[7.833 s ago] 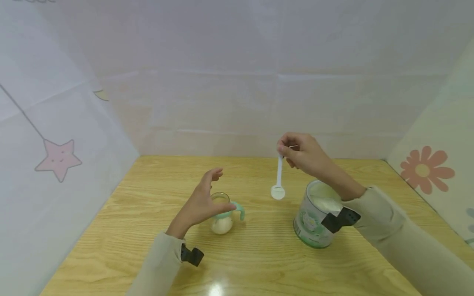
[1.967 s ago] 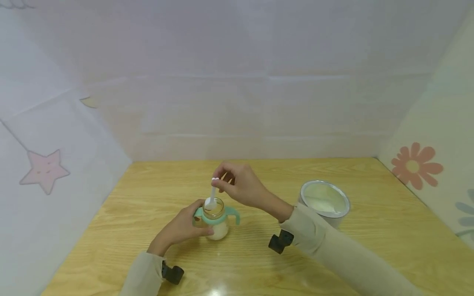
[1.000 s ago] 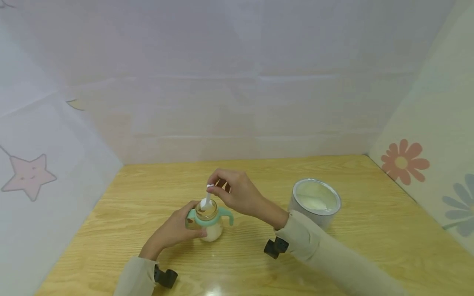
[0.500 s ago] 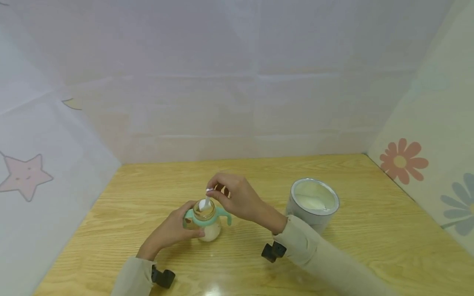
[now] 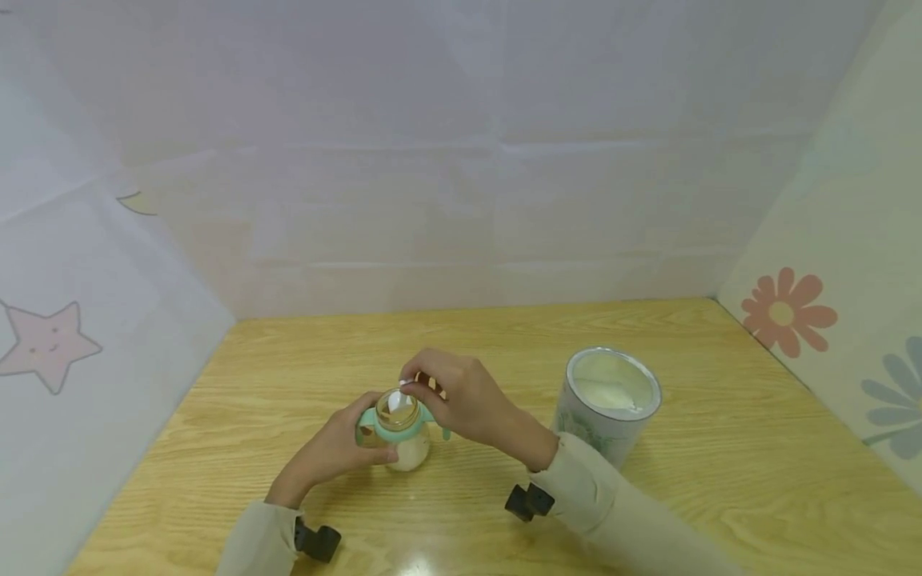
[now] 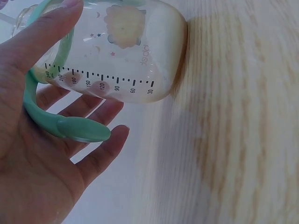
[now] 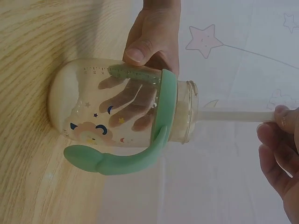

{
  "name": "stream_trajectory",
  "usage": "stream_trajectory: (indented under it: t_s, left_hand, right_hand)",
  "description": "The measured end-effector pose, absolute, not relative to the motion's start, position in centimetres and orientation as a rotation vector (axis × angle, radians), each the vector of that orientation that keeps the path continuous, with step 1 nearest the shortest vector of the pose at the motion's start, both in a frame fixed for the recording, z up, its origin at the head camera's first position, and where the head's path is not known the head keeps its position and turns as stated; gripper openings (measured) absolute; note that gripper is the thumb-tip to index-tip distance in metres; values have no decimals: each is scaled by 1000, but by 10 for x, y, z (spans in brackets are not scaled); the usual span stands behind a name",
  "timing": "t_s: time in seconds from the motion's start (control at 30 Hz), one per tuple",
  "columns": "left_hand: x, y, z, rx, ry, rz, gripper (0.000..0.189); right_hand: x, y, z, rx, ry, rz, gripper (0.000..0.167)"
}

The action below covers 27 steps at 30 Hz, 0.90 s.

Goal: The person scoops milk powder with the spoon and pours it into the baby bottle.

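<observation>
- The right hand (image 5: 461,394) has lowered the scoop (image 7: 233,116) into the bottle (image 5: 411,454), so emptying seems underway.
- Its fingers pinch the scoop, closed to the stem's thickness.
- The left hand (image 5: 333,444) curves half-open around the bottle, upright on the surface (image 5: 324,344).

The left hand (image 6: 46,154) holds a clear bottle (image 6: 100,51), its thumb over the front near the neck, its fingers behind. A green handle (image 6: 70,127) curves above the palm. Between thumb and fingers, black marks (image 6: 102,78) run from 240 to 30. Beyond the fingertips, pale contents (image 6: 164,56) gather near the base, against a wooden surface (image 6: 243,116). Past the thumb, a pale strip (image 6: 6,18), possibly a stem, is mostly cut off.
</observation>
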State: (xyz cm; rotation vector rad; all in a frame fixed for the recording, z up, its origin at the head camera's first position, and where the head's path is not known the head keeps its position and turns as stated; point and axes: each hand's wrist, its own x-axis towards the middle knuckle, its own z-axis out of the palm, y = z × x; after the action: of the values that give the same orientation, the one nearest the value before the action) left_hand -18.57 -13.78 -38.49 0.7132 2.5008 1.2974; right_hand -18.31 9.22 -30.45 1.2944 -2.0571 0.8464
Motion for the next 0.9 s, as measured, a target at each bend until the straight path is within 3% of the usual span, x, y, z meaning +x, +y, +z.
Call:
stream_trajectory:
  t_s: [0.9]
  left_hand:
    - [-188,-137,-388,741,2479,1308,69]
  right_hand:
    - [-177,100,-315,1302,-2022,883,17]
